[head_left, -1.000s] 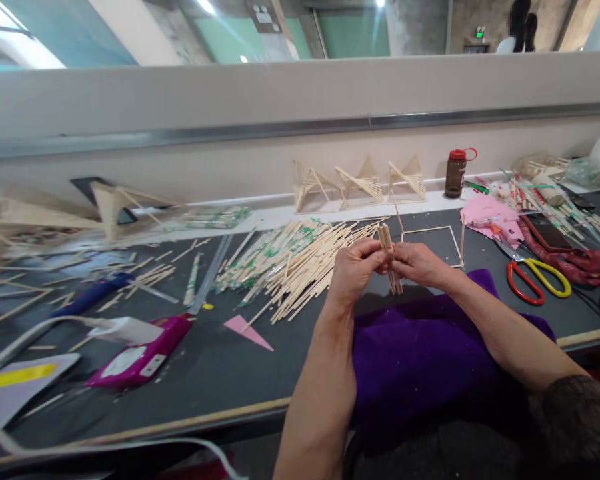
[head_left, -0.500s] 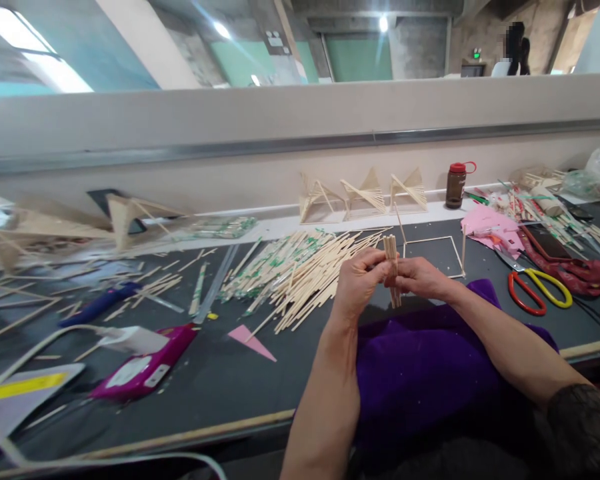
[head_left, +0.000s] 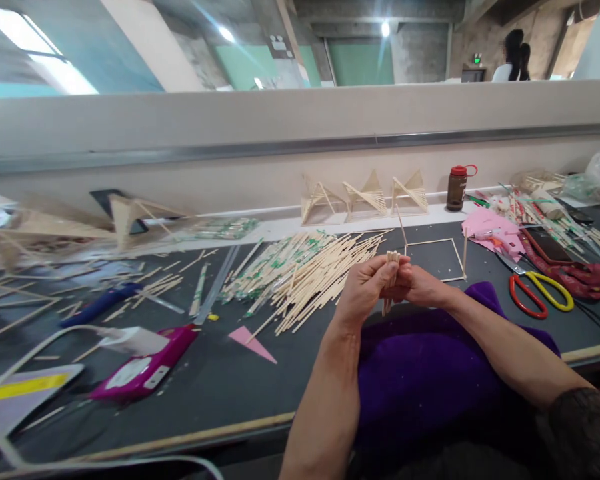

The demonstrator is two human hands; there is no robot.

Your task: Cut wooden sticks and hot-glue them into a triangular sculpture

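Note:
A small bundle of wooden sticks (head_left: 393,257) stands roughly upright between my two hands, its ends poking out above and below the fingers. My left hand (head_left: 367,287) is closed around it, thumb near the top. From the other side my right hand (head_left: 417,285) is wrapped against the same bundle, its fingers partly hidden by the left. Beneath my forearms lies a purple cloth (head_left: 425,367). Just left of my hands spreads a heap of loose wooden sticks (head_left: 325,273). Beyond my right hand stands a thin stick frame (head_left: 433,241) with upright corner pieces.
Scissors (head_left: 535,293) and pink paper (head_left: 490,227) lie at the right, a bottle (head_left: 457,190) behind. Three twisted stick models (head_left: 365,197) line the wall. A pink triangle (head_left: 253,343), a magenta pack (head_left: 145,363) and a blue-handled tool (head_left: 100,303) lie leftward.
Both hands have closed further around the stick bundle, and it has dropped lower in them, so less shows above the fingers. The things on the table have not moved.

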